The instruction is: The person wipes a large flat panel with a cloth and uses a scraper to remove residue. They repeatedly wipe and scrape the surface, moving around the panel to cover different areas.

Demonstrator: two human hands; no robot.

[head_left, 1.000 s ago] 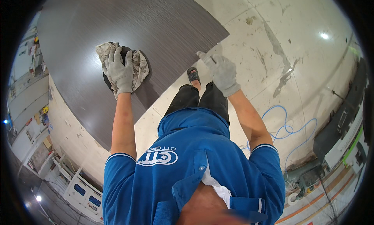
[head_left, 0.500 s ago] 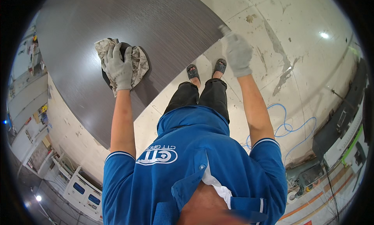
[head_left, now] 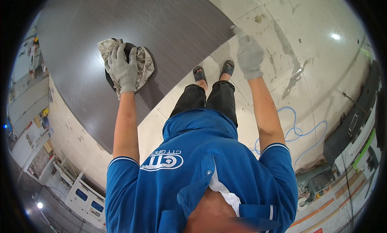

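Clearly the left hand (head_left: 123,69), gloved, lies flat with fingers spread on a crumpled rag (head_left: 139,61), pressing it down over a dark round thing (head_left: 129,49) on the big grey panel (head_left: 161,27). Rag and hand sit on the panel's left part, well in from its edges. The right hand (head_left: 250,55), also gloved, is at the panel's right corner (head_left: 234,29); its fingers curl narrow, but motion blur hides whether they actually grip the edge, so I cannot tell. The panel's long axis runs from that corner down and left past the rag. Of the two, the left hand is the one on the rag; the right is well apart from it. Beyond the corner lies a stained pale floor (head_left: 314,51) with a blue hose (head_left: 298,132).
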